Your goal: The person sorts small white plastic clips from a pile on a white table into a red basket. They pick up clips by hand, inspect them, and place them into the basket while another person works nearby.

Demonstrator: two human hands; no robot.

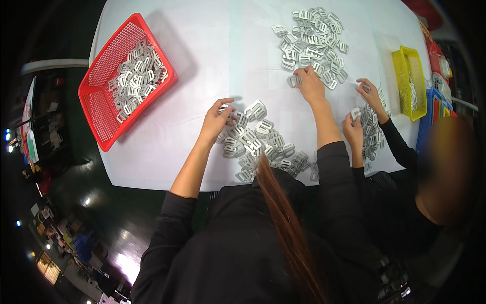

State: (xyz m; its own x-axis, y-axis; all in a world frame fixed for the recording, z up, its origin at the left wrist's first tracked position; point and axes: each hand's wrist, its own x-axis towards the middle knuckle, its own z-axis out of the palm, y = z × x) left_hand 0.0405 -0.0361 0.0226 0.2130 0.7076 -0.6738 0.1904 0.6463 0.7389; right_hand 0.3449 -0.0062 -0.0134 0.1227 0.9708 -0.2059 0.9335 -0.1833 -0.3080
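Note:
My left hand [216,120] is closed on a grey slider buckle [224,108], held between fingers and thumb just above the table. It is at the left edge of the near pile of buckles [248,139], which lies in front of my body. Farther away and to the right, my right hand [310,83] pinches another grey buckle [292,81] at the lower left edge of the far pile of buckles [316,38]. The buckles are flat, rounded frames with a bar across the middle. My ponytail [283,218] hides part of the near pile's lower side.
A red perforated basket [169,80] of buckles stands at the left on the white table [202,45]. To my right a co-worker's hands [353,129] handle buckles beside a third pile [373,133]. Beyond are a yellow basket [403,66] and blue trays [428,114].

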